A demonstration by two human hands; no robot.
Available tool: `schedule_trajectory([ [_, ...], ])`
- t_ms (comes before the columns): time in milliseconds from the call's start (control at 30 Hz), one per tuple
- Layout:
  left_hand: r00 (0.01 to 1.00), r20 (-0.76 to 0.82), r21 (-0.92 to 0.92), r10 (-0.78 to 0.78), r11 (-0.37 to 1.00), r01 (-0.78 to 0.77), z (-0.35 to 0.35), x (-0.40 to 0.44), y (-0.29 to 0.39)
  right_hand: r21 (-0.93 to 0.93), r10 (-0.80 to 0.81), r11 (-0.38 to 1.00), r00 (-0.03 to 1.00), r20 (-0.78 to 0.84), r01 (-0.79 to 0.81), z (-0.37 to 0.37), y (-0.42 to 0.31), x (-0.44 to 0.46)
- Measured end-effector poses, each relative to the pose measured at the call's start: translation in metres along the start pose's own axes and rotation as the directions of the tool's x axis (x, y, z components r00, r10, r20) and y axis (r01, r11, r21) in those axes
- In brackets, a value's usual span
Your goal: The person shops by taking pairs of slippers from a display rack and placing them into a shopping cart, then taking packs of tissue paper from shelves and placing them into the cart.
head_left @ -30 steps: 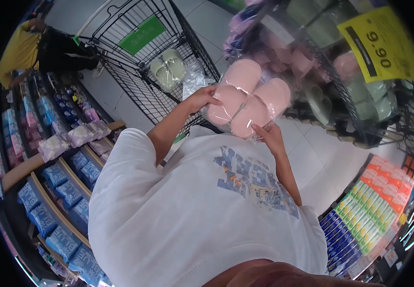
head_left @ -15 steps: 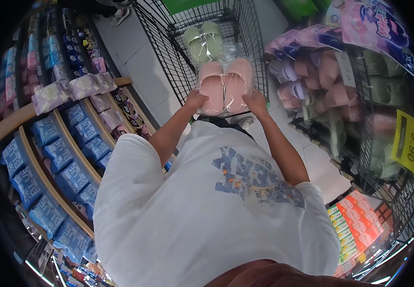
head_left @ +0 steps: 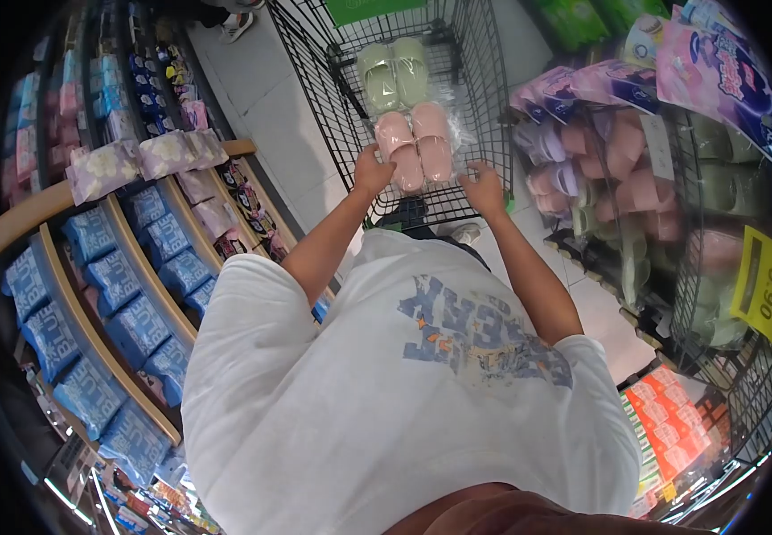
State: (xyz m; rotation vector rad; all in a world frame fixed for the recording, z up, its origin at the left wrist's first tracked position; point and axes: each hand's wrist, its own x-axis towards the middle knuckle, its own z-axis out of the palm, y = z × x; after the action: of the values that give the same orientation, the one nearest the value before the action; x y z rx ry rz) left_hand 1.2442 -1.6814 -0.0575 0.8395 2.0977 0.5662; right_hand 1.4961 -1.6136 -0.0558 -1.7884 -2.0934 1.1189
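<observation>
Inside the black wire shopping cart [head_left: 484,107] lies a pair of pink slippers [head_left: 407,168] in clear plastic wrap. Just beyond them, farther into the cart, rests a pair of light green slippers [head_left: 411,73], also wrapped. My left hand [head_left: 373,171] is at the left edge of the pink pair, thumb and fingers apart; whether it still touches the wrap I cannot tell. On the other side, my right hand [head_left: 484,188] hovers over the cart's near right corner, fingers spread and holding nothing, a small gap from the pink slippers.
Shelves of blue packets [head_left: 141,325] stand on the left. At right is a wire rack of slippers [head_left: 640,174] with a yellow price sign [head_left: 765,290]. Orange boxes [head_left: 669,419] sit lower right. Another person's shoe [head_left: 236,28] shows at the top left.
The pink slippers have gone down and away from me into the cart. Both hands held their sides before; my right hand has let go and my left hand's fingers have loosened.
</observation>
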Motion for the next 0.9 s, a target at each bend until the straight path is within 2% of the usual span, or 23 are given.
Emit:
schedule_trajectory([
  [67, 0.994, -0.029, -0.029, 0.101, 0.994, -0.102, 0.011, 0.004, 0.005, 0.099, 0.071, 0.992, 0.996, 0.062, -0.077, -0.008, 0.000, -0.009],
  [100, 0.988, -0.050, -0.015, 0.143, 0.989, -0.144, 0.019, 0.005, 0.010, 0.108, 0.081, 0.990, 0.996, 0.043, -0.085, -0.013, 0.001, -0.014],
  [167, 0.982, 0.000, -0.019, 0.188, 0.982, -0.188, 0.031, 0.004, 0.020, 0.239, 0.180, 0.950, 0.977, 0.110, -0.202, -0.025, 0.004, -0.023],
  [200, 0.975, 0.043, -0.032, 0.217, 0.976, -0.216, 0.039, 0.003, 0.030, 0.250, 0.199, 0.945, 0.977, 0.072, -0.210, -0.030, 0.005, -0.027],
  [233, 0.971, 0.069, -0.004, 0.229, 0.973, -0.229, 0.041, -0.006, 0.051, 0.284, 0.145, 0.947, 0.989, 0.038, -0.150, -0.035, 0.008, -0.032],
  [267, 0.960, 0.127, -0.076, 0.248, 0.968, -0.240, 0.048, -0.010, 0.062, 0.307, 0.105, 0.947, 0.994, -0.015, -0.095, -0.043, 0.013, -0.038],
  [300, 0.939, 0.205, -0.150, 0.276, 0.957, -0.248, 0.057, -0.012, 0.070, 0.321, 0.086, 0.945, 0.995, -0.056, -0.064, -0.048, 0.019, -0.045],
  [367, 0.845, 0.227, -0.253, 0.484, 0.867, -0.429, 0.088, -0.004, 0.071, 0.371, 0.100, 0.927, 0.988, -0.118, -0.050, -0.066, 0.029, -0.060],
  [433, 0.816, 0.298, -0.151, 0.495, 0.869, -0.472, 0.093, -0.037, 0.126, 0.450, 0.142, 0.891, 0.978, -0.150, -0.060, -0.098, 0.036, -0.082],
  [467, 0.760, 0.351, -0.166, 0.547, 0.835, -0.524, 0.101, -0.056, 0.151, 0.484, 0.152, 0.873, 0.975, -0.165, -0.055, -0.121, 0.036, -0.098],
  [567, 0.645, 0.369, -0.215, 0.669, 0.737, -0.641, 0.126, -0.100, 0.216, 0.540, 0.241, 0.841, 0.916, -0.321, -0.031, -0.172, 0.065, -0.136],
  [633, 0.451, 0.404, -0.315, 0.796, 0.583, -0.749, 0.145, -0.135, 0.256, 0.568, 0.268, 0.823, 0.872, -0.409, 0.013, -0.205, 0.085, -0.161],
  [667, 0.417, 0.414, -0.319, 0.809, 0.558, -0.766, 0.155, -0.153, 0.277, 0.585, 0.319, 0.811, 0.820, -0.476, 0.025, -0.225, 0.096, -0.174],
  [733, 0.039, 0.292, -0.363, 0.956, 0.149, -0.920, 0.174, -0.197, 0.327, 0.595, 0.380, 0.801, 0.714, -0.589, 0.065, -0.274, 0.101, -0.205],
  [800, -0.156, 0.211, -0.409, 0.965, -0.058, -0.911, 0.184, -0.251, 0.377, 0.545, 0.379, 0.828, 0.582, -0.719, 0.134, -0.325, 0.100, -0.236],
  [867, -0.273, 0.129, -0.485, 0.953, -0.179, -0.856, 0.197, -0.301, 0.418, 0.462, 0.355, 0.857, 0.391, -0.849, 0.226, -0.364, 0.115, -0.257],
  [900, -0.300, 0.132, -0.489, 0.945, -0.201, -0.849, 0.210, -0.316, 0.436, 0.415, 0.339, 0.866, 0.283, -0.897, 0.278, -0.381, 0.120, -0.266],
])
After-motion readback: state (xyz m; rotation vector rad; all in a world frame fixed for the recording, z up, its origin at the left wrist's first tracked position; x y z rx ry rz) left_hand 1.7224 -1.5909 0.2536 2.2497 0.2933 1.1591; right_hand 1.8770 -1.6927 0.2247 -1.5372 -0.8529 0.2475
